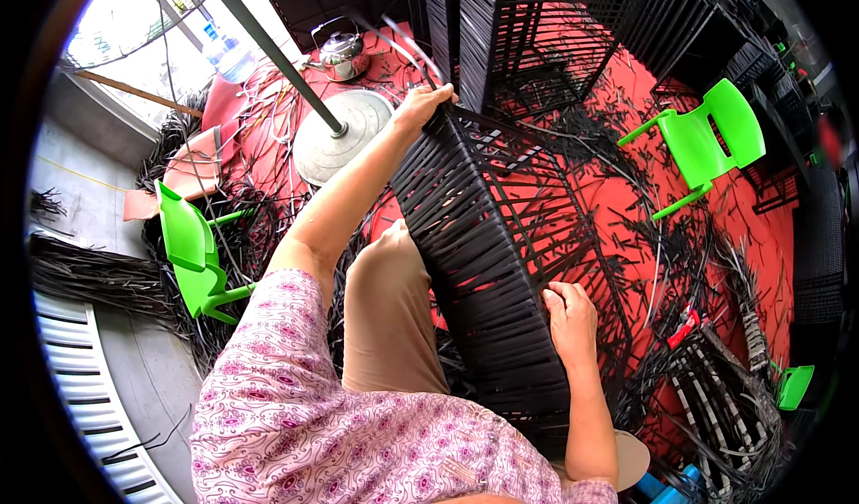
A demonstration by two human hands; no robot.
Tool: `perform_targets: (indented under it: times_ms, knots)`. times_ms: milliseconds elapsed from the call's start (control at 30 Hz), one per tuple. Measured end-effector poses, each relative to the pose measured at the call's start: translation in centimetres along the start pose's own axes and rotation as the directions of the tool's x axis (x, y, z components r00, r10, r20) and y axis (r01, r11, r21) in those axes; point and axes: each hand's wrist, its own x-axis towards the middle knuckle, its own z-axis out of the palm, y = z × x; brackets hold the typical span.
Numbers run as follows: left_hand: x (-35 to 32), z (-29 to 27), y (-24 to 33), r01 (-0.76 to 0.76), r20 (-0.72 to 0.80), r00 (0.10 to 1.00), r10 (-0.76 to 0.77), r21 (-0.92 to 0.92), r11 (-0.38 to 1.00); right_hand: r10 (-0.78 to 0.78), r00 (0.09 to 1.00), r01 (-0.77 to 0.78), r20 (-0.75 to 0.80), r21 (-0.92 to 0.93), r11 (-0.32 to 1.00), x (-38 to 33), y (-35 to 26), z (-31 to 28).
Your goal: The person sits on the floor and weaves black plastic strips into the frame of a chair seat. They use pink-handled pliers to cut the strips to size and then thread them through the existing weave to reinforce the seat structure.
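Observation:
A long black wicker frame (pixel 488 262), wound with flat black strips, stands tilted between my knees. My left hand (pixel 425 108) is closed at its far top corner, with the arm stretched out; a black strip rises beside the fingers. Lower down, on the right-hand edge, my right hand (pixel 573 319) has its fingers bent against the strips. Thumb and forefinger are close together there, and what they pinch is too small to make out. Strips cross the frame's open right side with gaps between them, and red floor shows through.
Green plastic chairs stand at left (pixel 190 254) and right (pixel 707 137). A pole rises from a round stone base (pixel 335 142) near a metal kettle (pixel 343 55). Black strip offcuts litter the red floor covering (pixel 617 191). Another slatted black frame (pixel 555 39) stands ahead; a strip bundle (pixel 98 267) lies left.

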Motion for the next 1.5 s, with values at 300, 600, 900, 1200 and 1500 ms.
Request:
perform_targets:
  times_ms: [300,600,900,1200,1500]
  knots:
    - [1.2,-0.1,0.1,-0.299,-0.001,0.928,0.371,0.591,0.75,0.007,1.0,-0.007,0.008,-0.05,0.999,0.0,-0.6,-0.1]
    - [9.6,-10.1,1.4,-0.235,-0.13,0.816,0.563,0.816,0.528,-0.042,0.973,0.075,0.227,-0.138,0.988,-1.4,-2.9,-1.9]
    - [14.0,-18.6,4.0,-0.121,-0.008,0.656,0.755,0.986,0.116,-0.141,0.988,0.154,0.063,-0.341,0.927,-5.0,-4.2,0.4]
    - [3.3,-5.1,-2.3,0.158,0.291,0.946,-0.142,-0.032,0.987,-0.165,0.983,0.121,-0.08,-0.397,0.91,-5.1,-3.3,1.1]
    - [1.8,0.0,-2.8,0.036,0.068,0.997,-0.029,-0.1,0.994,-0.084,0.88,-0.164,-0.468,-0.465,0.87,-17.5,1.5,-3.0]
